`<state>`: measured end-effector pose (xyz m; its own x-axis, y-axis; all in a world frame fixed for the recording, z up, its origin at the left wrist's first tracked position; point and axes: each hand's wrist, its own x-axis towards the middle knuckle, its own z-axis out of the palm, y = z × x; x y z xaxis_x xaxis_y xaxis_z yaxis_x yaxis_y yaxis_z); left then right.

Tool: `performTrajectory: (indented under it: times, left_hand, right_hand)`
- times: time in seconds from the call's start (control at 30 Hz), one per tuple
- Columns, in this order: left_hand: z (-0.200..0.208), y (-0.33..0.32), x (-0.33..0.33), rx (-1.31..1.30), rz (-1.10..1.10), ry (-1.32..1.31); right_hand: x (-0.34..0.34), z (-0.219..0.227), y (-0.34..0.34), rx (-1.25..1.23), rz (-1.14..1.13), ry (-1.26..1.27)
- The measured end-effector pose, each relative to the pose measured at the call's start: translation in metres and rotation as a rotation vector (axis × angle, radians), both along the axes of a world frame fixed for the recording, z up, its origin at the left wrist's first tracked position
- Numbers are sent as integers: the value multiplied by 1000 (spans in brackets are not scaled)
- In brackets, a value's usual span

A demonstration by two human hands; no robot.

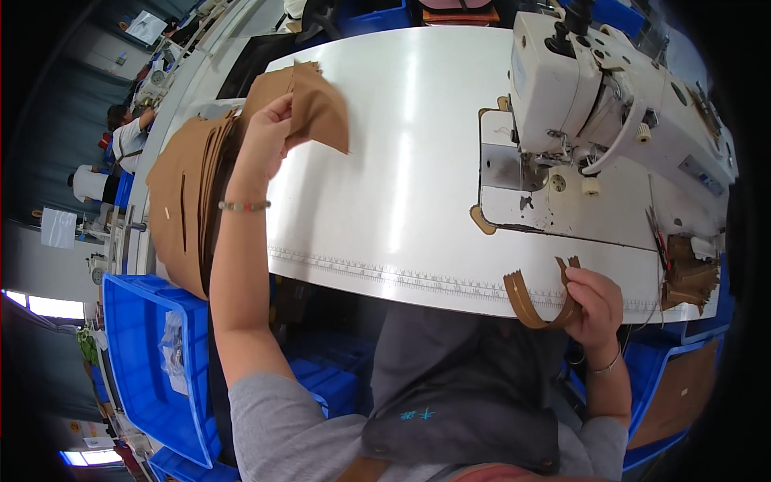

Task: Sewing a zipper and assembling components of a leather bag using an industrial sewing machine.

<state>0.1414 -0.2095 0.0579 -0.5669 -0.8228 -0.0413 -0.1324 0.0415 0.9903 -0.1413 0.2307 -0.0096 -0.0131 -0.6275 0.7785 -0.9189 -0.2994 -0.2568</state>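
Over the far left of the white table (377, 185), my left hand (269, 136) pinches a brown fabric piece (323, 112) by its edge, and the piece hangs partly folded. It is beside a pile of brown fabric pieces (259, 87). At the table's front edge on the right, my right hand (596, 305) is closed on a brown zipper (524, 301), bent in a loop with its ends pointing away from me. A white sewing machine (554, 88) stands beyond my right hand, its metal needle plate (506, 166) set into the table.
Brown panels with slits (186, 193) drape over the table's left edge. A ruler strip (385, 271) runs along the front edge. Scissors (658, 237) and bundled brown zippers (691, 277) lie at the right. A blue crate (148, 361) stands lower left. Co-workers (127, 136) sit far left.
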Motion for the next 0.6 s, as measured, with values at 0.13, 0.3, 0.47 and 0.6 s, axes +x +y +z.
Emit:
performTrajectory:
  times: [0.13,0.3,0.47,0.6]
  left_hand:
    - [-22,107,-5,540,-197,274]
    - [-38,217,-16,756,-450,88]
    - [-36,241,-43,357,-696,-195]
    - [-30,236,-64,-43,-792,-488]
  right_hand:
    - [-1,3,-3,-9,-15,-6]
    - [-4,18,-11,36,147,58]
    - [1,31,-17,191,185,57]
    - [-17,28,-39,331,92,222]
